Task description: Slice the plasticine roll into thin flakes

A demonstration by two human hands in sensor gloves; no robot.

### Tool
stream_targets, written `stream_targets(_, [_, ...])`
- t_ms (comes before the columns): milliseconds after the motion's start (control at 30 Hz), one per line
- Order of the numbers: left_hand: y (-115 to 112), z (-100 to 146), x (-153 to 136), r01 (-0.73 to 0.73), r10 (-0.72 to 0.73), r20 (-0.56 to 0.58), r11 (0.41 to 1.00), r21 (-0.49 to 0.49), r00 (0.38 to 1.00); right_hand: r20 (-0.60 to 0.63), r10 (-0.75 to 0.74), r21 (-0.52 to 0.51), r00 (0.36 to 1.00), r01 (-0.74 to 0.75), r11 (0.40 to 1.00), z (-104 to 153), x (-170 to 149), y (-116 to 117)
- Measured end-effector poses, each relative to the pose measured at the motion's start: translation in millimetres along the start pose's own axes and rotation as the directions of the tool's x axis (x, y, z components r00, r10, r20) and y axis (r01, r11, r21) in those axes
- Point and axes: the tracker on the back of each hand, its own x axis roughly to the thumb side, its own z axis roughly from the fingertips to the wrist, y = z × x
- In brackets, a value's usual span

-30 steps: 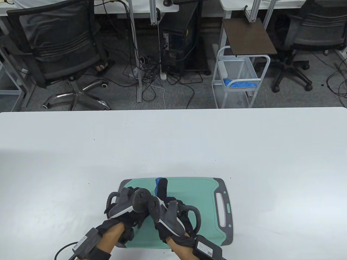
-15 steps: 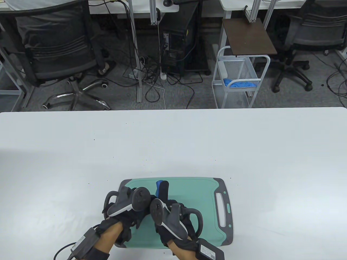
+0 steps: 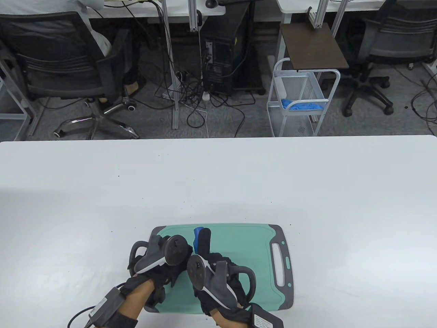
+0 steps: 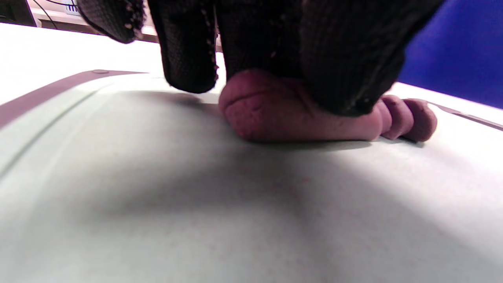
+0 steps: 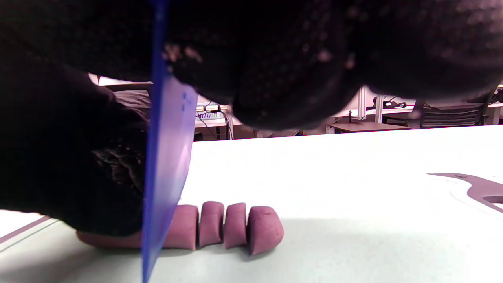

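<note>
A purple plasticine roll (image 4: 290,118) lies on the green cutting board (image 3: 245,246); my hands hide it in the table view. My left hand (image 3: 164,258) holds the roll down, fingers (image 4: 346,59) on top of it. My right hand (image 3: 211,273) grips a blue plastic blade (image 5: 167,165), whose tip shows in the table view (image 3: 197,236). The blade stands upright, edge down into the roll. Three cut slices (image 5: 235,225) stand just right of the blade, close together; they also show in the left wrist view (image 4: 408,118).
The board's grey handle end (image 3: 281,263) points right. The white table (image 3: 307,188) stretches around the board. Office chairs, cables and a wire cart stand on the floor beyond the far edge.
My right hand and the blade have shifted slightly left and toward me. My left hand has barely moved.
</note>
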Motion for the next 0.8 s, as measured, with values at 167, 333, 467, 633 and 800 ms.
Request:
stream_targets(167, [0.2, -0.2, 0.3, 0.007, -0.007, 0.0, 1.0, 0.009, 1.0, 0.009, 0.013, 0.015, 1.0, -0.013, 1.0, 2.1, 2.4, 0.7])
stream_targets(333, [0.0, -0.4, 0.0, 0.001, -0.001, -0.002, 1.0, 0.014, 1.0, 0.01, 0.02, 0.036, 1.0, -0.021, 0.999, 3.7, 3.3, -1.1])
stream_targets(467, [-0.2, -0.5, 0.0, -0.001, 0.001, 0.0, 1.0, 0.015, 1.0, 0.013, 0.027, 0.047, 1.0, -0.028, 0.999, 4.1, 3.8, -0.9])
stream_targets(633, [-0.6, -0.7, -0.4, -0.011, 0.011, 0.002, 1.0, 0.015, 1.0, 0.015, 0.03, 0.049, 0.999, -0.03, 0.998, 3.5, 4.0, -0.1])
stream_targets(800, [-0.7, -0.7, -0.6, -0.014, 0.014, 0.004, 1.0, 0.017, 1.0, 0.021, 0.035, 0.047, 0.999, -0.036, 0.998, 1.7, 4.7, 3.4])
